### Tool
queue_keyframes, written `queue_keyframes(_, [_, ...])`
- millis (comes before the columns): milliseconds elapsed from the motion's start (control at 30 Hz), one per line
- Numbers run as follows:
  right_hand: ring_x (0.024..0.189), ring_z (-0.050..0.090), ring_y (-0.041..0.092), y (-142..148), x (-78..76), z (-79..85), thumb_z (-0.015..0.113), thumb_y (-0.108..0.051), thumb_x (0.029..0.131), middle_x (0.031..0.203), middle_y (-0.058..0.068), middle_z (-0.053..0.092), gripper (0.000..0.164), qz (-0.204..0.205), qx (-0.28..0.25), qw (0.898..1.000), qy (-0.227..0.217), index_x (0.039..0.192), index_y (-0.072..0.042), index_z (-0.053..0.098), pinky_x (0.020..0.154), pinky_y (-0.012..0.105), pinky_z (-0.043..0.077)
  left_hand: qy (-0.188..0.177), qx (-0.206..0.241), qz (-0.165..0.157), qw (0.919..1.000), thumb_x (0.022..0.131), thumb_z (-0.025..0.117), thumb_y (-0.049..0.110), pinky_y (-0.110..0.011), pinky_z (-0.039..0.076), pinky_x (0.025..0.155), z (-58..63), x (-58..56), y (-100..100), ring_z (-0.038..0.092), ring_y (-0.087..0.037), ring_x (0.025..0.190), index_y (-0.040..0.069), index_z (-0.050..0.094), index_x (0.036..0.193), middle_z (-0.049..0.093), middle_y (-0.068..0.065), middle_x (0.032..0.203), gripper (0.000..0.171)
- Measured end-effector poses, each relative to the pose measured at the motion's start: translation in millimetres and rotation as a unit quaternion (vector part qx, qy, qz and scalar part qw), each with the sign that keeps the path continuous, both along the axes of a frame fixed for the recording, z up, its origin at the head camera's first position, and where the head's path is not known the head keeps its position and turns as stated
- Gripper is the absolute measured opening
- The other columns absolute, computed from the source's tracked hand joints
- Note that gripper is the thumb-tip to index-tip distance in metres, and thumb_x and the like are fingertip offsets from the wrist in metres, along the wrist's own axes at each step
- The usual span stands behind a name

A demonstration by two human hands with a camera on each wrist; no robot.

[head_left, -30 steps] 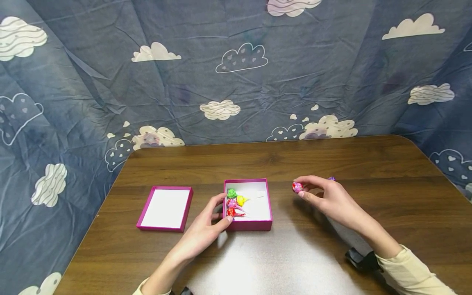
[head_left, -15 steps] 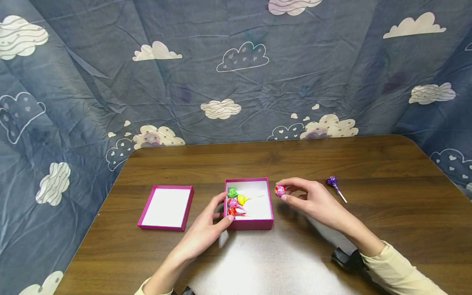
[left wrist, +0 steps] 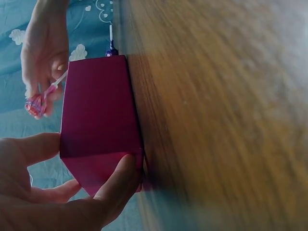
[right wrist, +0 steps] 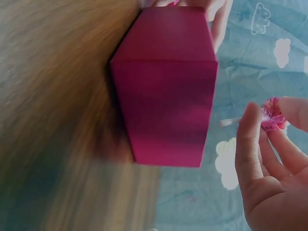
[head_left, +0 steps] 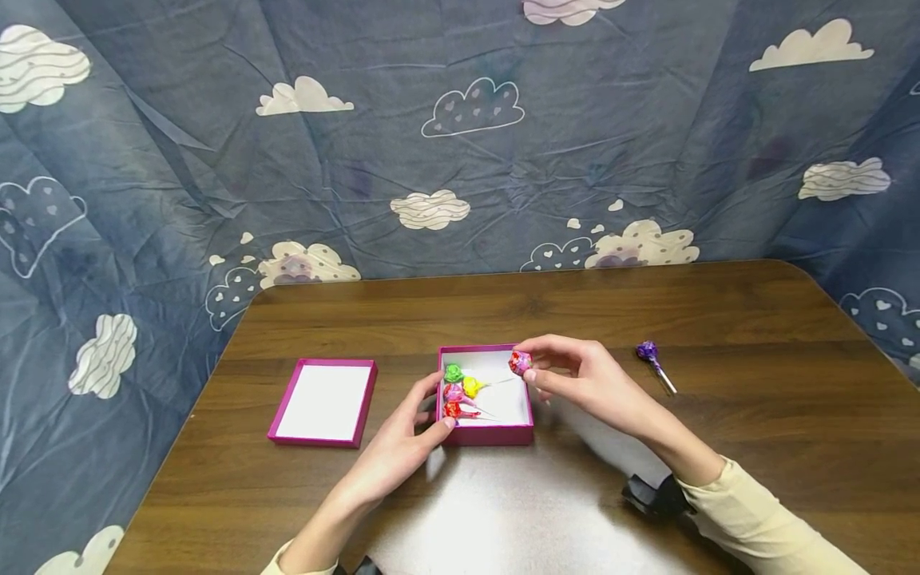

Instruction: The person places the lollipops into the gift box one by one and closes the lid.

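Observation:
An open magenta box [head_left: 496,435] with a white inside stands on the table. Several wrapped lollipops lie along its left side: a green lollipop [head_left: 453,373], a yellow lollipop [head_left: 471,386], a pink lollipop [head_left: 453,392] and a red lollipop [head_left: 452,409]. My left hand [head_left: 402,443] holds the box by its left wall, thumb at the front corner and fingers at the back one. Over the box's right rim, my right hand [head_left: 585,383] pinches a pink-and-red lollipop [head_left: 521,363] by its wrapped head. Its white stick [right wrist: 230,121] shows in the right wrist view.
Left of the box lies the magenta lid [head_left: 323,403], white inside up. A purple lollipop [head_left: 648,351] rests on the wooden table [head_left: 755,359] to the right. Behind the table hangs a blue cloth [head_left: 546,160] with cloud prints.
My right hand has carried the pink-and-red lollipop leftward from the table's right side to over the box's right rim, uncovering the purple lollipop. The left hand has stayed on the box.

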State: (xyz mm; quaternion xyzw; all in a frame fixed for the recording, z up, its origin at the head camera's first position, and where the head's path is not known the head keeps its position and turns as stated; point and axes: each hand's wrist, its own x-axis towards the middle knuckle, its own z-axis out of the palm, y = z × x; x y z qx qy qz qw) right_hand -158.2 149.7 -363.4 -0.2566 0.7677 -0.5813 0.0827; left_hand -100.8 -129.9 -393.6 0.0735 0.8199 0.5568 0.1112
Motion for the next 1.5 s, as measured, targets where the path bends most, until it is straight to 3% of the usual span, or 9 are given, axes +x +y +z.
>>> queue_keyframes(333, [0.093,0.066,0.032,-24,-3.1,4.1,0.071,-0.012,0.092,0.111,0.006,0.067,0.032,0.032,-0.005,0.999,-0.004,0.124,-0.013,0.065,0.07,0.038,0.057,-0.01,-0.011,0.008,0.9999,0.096,0.063,0.023,-0.053,0.042,0.094,-0.3,0.3,0,0.051,-0.033,0.122,0.031,0.035,0.151,0.041,-0.009,0.15,0.062])
queue_keyframes(467, [0.09,0.066,0.036,-33,-6.0,2.5,0.071,-0.015,0.092,0.107,0.007,0.068,0.031,0.041,0.023,0.999,-0.01,0.122,-0.012,0.065,0.067,0.039,0.056,-0.01,-0.004,0.002,0.9999,0.097,0.062,0.023,-0.053,0.043,0.094,-0.6,-0.3,0,0.051,-0.034,0.123,0.029,0.035,0.152,0.041,-0.01,0.149,0.062])
queue_keyframes(667, [0.088,0.066,0.022,-46,-12.5,-1.3,0.069,-0.01,0.09,0.1,0.004,0.07,0.026,0.067,0.072,0.995,0.015,0.116,-0.007,0.068,0.068,0.033,0.053,-0.008,0.003,0.0,1.0,0.097,0.062,0.022,-0.052,0.044,0.093,-1.1,-0.9,0,0.051,-0.034,0.123,0.028,0.036,0.151,0.041,-0.012,0.149,0.061])
queue_keyframes(1000, [0.074,0.063,0.012,-62,-20.7,-0.1,0.073,-0.011,0.087,0.094,-0.007,0.068,0.021,0.12,0.148,0.981,0.045,0.107,-0.015,0.07,0.067,0.028,0.052,-0.011,0.001,-0.004,0.9999,0.097,0.063,0.025,-0.051,0.045,0.092,-2.6,-1.1,-2,0.051,-0.032,0.124,0.029,0.035,0.152,0.041,-0.01,0.149,0.062])
queue_keyframes(1333, [0.08,0.066,0.012,-70,-27.5,2.7,0.072,-0.012,0.088,0.092,-0.011,0.067,0.015,0.158,0.22,0.961,0.056,0.103,-0.015,0.07,0.07,0.028,0.052,-0.015,0.007,-0.006,0.9998,0.096,0.064,0.025,-0.049,0.045,0.092,-1.1,-0.3,-2,0.051,-0.031,0.124,0.029,0.034,0.152,0.04,-0.008,0.151,0.063])
queue_keyframes(1500, [0.069,0.062,0.008,-73,-33.7,3.7,0.07,-0.009,0.086,0.088,-0.007,0.066,0.014,0.179,0.254,0.949,0.054,0.1,-0.013,0.07,0.063,0.026,0.05,-0.014,0.008,-0.007,0.9998,0.096,0.064,0.025,-0.048,0.046,0.092,-1.2,-0.3,-2,0.052,-0.03,0.124,0.028,0.034,0.152,0.039,-0.008,0.151,0.064])
